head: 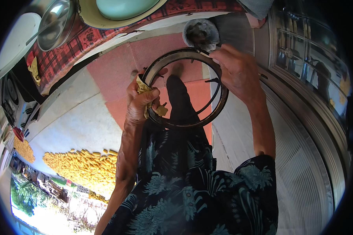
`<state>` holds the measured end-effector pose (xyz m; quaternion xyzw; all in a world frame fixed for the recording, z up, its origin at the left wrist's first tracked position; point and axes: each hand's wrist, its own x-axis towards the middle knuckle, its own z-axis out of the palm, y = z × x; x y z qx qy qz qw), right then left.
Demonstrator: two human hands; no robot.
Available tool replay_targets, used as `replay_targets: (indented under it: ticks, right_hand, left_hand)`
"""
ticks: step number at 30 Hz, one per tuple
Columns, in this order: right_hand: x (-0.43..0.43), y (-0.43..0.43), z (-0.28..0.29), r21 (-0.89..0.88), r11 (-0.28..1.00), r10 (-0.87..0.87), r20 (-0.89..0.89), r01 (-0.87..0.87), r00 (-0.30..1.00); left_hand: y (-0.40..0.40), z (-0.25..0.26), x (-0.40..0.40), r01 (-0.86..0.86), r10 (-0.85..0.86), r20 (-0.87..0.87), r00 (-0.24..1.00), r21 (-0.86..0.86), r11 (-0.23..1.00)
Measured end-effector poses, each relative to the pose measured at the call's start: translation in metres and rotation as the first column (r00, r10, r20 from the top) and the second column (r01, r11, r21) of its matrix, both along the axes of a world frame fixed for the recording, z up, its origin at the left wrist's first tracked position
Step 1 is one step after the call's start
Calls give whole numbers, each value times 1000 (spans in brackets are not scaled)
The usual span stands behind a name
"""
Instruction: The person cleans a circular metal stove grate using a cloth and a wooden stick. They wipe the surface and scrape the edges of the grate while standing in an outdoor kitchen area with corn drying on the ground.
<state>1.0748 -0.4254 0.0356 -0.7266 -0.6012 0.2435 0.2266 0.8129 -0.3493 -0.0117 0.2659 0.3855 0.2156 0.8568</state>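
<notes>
A dark metal ring [223, 101], like a stove's pan support, is held up above my lap, with short prongs pointing inward. My left hand [141, 101] grips its left side through a crumpled yellow cloth or paper [143, 86]. At the ring's upper right, my right hand [234, 69] is closed around a slim tool [204, 53]. The tool's pale tip meets the rim, and a dark end sticks out behind the hand. Its exact kind is hidden by my fingers. A bin with a plastic liner [214, 30] stands just beyond the ring.
A table with a red checked cloth [103, 36] holds a basin [123, 22] and a metal bowl [54, 32]. A gas stove [19, 97] is at left. Corn cobs [85, 164] lie spread on the floor. A glass-paned metal door [309, 58] stands at right.
</notes>
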Motion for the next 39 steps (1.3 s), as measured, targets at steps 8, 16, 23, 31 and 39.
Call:
replay_targets:
  ticks: [8,16,23,31,39]
  right_hand:
    - [4,-4,5,-1,1000,3,-31,-3,1000]
    - [9,5,8,-48,996,75,-8,-75,997]
    - [-5,25,-6,23,986,167,-14,-166,986]
    - [-5,28,-10,13,981,192,0,-192,981]
    - [0,25,-4,-1,978,208,6,-208,978]
  left_hand:
    - [3,2,0,-30,29,-10,1000,-25,999]
    - [3,-6,-8,-25,24,-32,999,-32,999]
    - [5,-7,-8,29,-31,-46,998,-48,998]
    - [3,-8,-8,26,-29,-69,997,-44,999]
    - [7,-3,-13,14,-18,-107,994,-30,999]
